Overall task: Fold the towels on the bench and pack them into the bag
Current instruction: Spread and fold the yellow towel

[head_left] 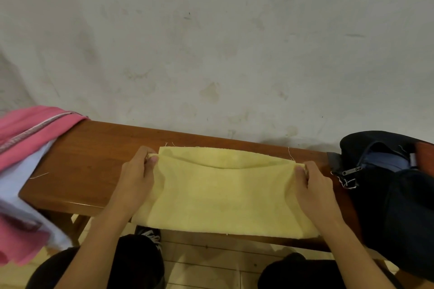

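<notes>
A pale yellow towel (223, 197) lies across the middle of the brown wooden bench (94, 155), its near layer folded over toward the far edge. My left hand (137, 178) pinches the towel's left corner. My right hand (314, 185) pinches the right corner, and the cloth sags a little between them. A dark open bag (387, 185) with a blue lining sits on the bench's right end, just beside my right hand. Pink and white towels (25, 148) are heaped on the left end and hang over its front.
A stained pale wall (211, 42) rises directly behind the bench. My knees in dark trousers (131, 263) are below the bench's front edge, over a light tiled floor. A loose thread lies on the wood at the left.
</notes>
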{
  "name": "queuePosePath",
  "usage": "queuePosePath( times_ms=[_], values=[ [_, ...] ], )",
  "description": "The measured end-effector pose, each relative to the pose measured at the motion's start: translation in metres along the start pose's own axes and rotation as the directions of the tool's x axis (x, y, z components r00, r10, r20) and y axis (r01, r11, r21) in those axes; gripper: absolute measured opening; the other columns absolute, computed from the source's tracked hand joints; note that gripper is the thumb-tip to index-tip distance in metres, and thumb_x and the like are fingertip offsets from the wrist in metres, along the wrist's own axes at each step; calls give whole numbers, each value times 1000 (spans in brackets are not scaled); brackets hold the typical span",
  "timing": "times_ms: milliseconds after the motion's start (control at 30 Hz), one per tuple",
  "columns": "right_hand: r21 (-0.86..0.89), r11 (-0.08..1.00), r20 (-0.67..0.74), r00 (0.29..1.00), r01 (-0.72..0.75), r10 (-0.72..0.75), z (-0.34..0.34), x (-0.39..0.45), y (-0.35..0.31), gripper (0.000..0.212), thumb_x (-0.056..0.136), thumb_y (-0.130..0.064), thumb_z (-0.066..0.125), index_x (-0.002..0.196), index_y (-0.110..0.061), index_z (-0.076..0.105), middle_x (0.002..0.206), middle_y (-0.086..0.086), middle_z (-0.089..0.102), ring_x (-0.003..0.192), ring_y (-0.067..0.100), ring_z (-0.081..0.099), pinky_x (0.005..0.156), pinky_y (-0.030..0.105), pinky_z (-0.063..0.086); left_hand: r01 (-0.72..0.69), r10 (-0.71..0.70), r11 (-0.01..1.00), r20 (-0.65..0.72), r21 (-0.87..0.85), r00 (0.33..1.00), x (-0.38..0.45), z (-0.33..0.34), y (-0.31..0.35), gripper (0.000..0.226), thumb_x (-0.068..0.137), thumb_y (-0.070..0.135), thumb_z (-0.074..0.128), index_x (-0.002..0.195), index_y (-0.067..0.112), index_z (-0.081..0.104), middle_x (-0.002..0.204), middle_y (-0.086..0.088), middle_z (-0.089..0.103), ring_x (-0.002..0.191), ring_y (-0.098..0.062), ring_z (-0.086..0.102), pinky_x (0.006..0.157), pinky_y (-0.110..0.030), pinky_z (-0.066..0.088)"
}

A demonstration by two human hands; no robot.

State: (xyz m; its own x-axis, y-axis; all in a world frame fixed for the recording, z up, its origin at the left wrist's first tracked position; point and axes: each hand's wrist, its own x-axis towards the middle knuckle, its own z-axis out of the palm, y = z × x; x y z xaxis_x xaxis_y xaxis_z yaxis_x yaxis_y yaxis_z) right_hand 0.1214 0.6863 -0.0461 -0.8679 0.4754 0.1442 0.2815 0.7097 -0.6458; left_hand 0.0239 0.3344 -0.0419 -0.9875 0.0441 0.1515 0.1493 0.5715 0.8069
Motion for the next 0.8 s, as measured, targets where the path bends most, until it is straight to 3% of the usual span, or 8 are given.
queuePosePath(
  times_ms=[233, 400, 533, 700, 800],
  values=[
    [22, 1000, -29, 1000, -2, 3, -3, -1, 1, 24, 104, -32, 41, 96, -14, 54, 67, 5, 55, 55, 15, 50, 50, 26, 39, 76, -76, 997, -39, -6, 996, 6, -1, -4, 16, 101, 24, 50, 92, 16, 60, 90, -8, 66, 89, -24, 61, 69, -30, 45],
    [51, 999, -67, 998, 3, 0, -3, -2, -2, 26, 104, -34, 37, 99, -14, 52, 68, 8, 54, 56, 18, 49, 53, 34, 41, 31, -33, 999, -42, -39, 999, -1, 1, 4, 16, 103, 27, 42, 96, 18, 53, 82, -10, 59, 71, -17, 51, 59, -27, 39],
    [85, 996, -104, 995, 13, -4, -4, -2, -6, 22, 105, -34, 34, 103, -17, 49, 69, 7, 53, 59, 18, 50, 54, 33, 39, -55, 51, 998, -118, -33, 992, -4, 4, 10, 13, 104, 27, 41, 99, 20, 50, 68, -6, 51, 58, -14, 43, 52, -26, 34],
    [111, 992, -187, 982, 62, -40, -1, 5, -10, 23, 104, -32, 38, 99, -14, 50, 64, 3, 50, 55, 15, 48, 51, 27, 36, -70, 62, 997, -179, -39, 982, 11, 10, 10, 12, 103, 25, 42, 104, 18, 51, 70, -5, 51, 58, -13, 43, 53, -26, 36],
    [121, 991, -198, 980, 51, -26, 1, 17, -11, 28, 105, -30, 40, 91, -9, 51, 68, 6, 53, 60, 21, 52, 55, 35, 41, -62, 49, 996, -190, -62, 981, 22, 15, 12, 13, 104, 24, 41, 103, 16, 51, 75, -5, 53, 62, -13, 45, 55, -26, 37]
  ],
)
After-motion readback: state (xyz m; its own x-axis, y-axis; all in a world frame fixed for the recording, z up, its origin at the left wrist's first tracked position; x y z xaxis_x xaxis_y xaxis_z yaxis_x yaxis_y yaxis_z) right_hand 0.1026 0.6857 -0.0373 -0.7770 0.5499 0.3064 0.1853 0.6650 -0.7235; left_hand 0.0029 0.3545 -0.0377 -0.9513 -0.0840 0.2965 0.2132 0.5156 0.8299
